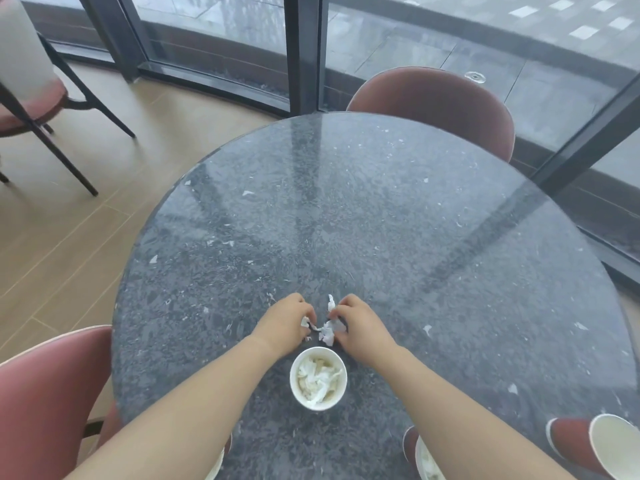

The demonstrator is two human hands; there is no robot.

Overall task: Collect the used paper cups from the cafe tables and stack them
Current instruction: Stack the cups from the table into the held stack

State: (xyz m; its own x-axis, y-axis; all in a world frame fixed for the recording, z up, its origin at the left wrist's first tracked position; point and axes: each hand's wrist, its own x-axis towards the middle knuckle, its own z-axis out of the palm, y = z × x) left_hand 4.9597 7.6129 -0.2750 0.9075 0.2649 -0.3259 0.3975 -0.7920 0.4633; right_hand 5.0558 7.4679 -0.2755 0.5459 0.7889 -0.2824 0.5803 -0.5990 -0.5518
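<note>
Two hands, left [286, 324] and right [358, 325], both tight on tissue scraps [327, 332], beside one tissue-filled paper cup [293, 377].

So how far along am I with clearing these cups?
Done: one white cup holds crumpled tissue. In hand: your left hand and right hand pinch tissue scraps on the table. Left: no stack yet; the white cup, a red cup at the right edge and a second cup under your right arm sit apart.
</note>
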